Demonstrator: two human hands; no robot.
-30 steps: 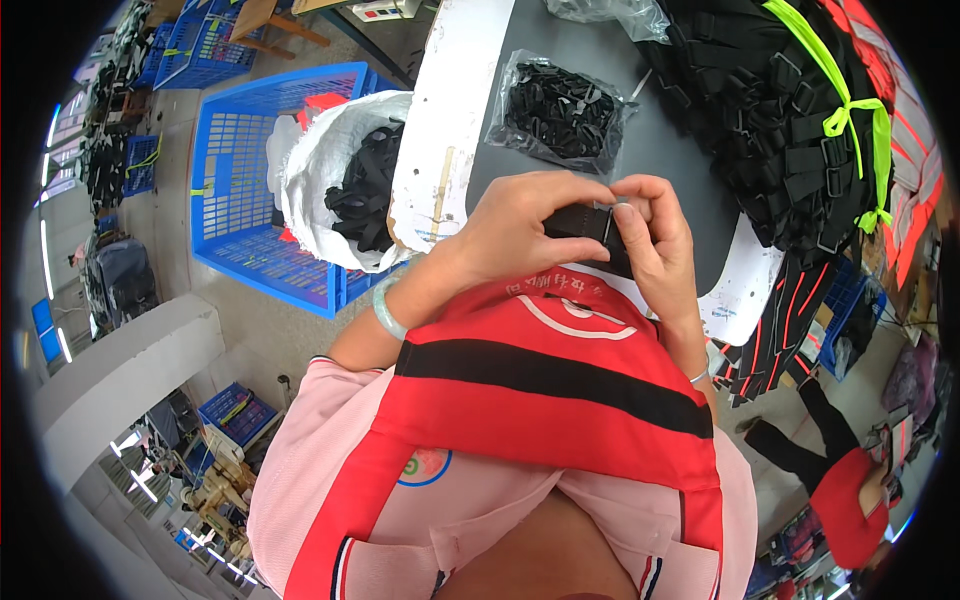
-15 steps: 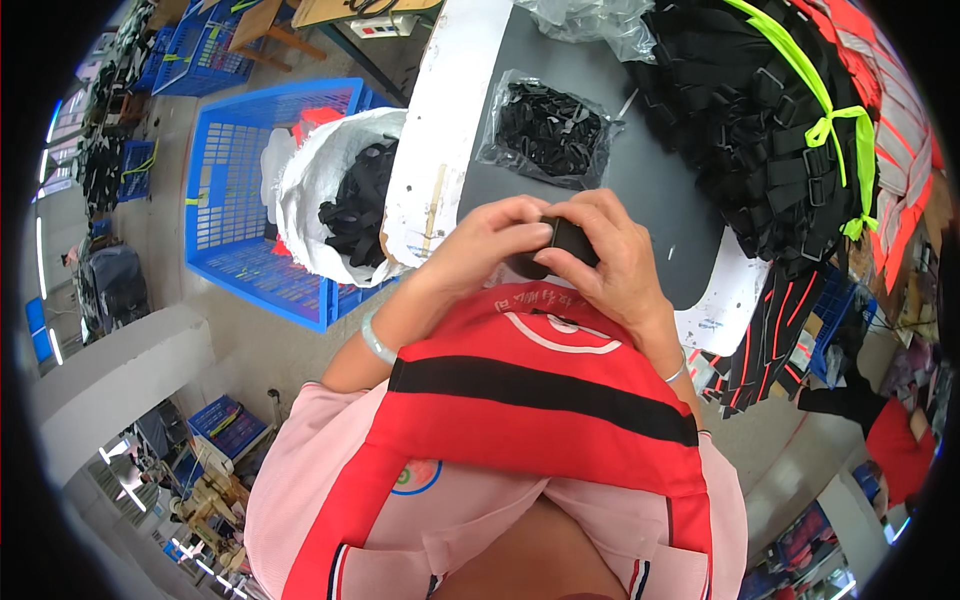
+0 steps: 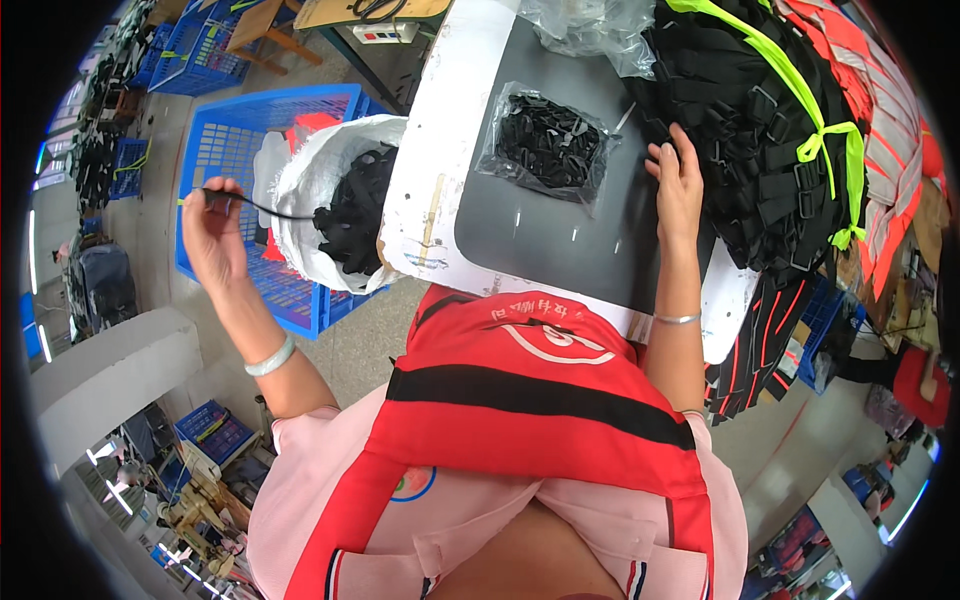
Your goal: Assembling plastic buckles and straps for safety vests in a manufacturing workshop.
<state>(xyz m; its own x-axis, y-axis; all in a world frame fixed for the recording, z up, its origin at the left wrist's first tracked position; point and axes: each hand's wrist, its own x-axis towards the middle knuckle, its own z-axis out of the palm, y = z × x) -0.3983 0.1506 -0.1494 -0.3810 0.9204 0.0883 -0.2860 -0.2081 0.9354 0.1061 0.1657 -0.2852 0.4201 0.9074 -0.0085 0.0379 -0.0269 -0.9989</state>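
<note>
Out to the left, above the blue crate, my left hand pinches one end of a black strap. From those fingers the strap sags across to a white woven sack, where a heap of black straps lies inside. My right hand is open over the right side of the dark table mat, fingers stretched out and holding nothing. Right beside its fingertips is a large pile of black straps with plastic buckles. A clear plastic bag of small black plastic parts lies on the mat between my hands.
The sack stands in a blue plastic crate left of the white-edged table. Crumpled clear plastic lies at the far edge. A neon yellow tie crosses the strap pile; orange and grey strips lie beyond it.
My hands have parted from in front of my apron. The left went out left over the crate with a black strap; the right moved forward and right to the strap pile, its fingers now open.
</note>
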